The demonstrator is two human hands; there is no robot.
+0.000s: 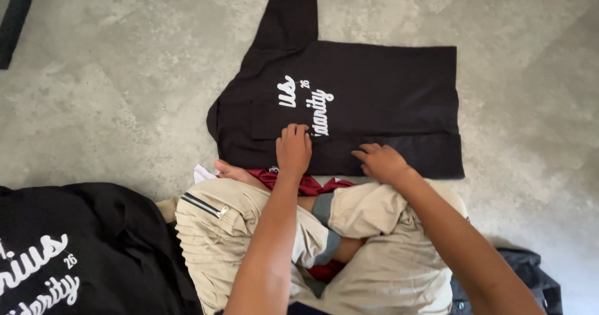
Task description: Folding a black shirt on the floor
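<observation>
Black shirt point(349, 103) half-folded on the grey floor point(100, 103) (lettering up); left hand point(293, 147) and right hand point(380, 162) flat, open, pressing the near edge. Mid-fold; calls for smoothing first.

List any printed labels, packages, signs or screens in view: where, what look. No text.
Print on black T-shirt: mid-floor ahead of both hands, white script lettering, left hand at its lower end.
Print on second black shirt: bottom left, large white script lettering, partly cut off.
No packages, signs or screens.
</observation>
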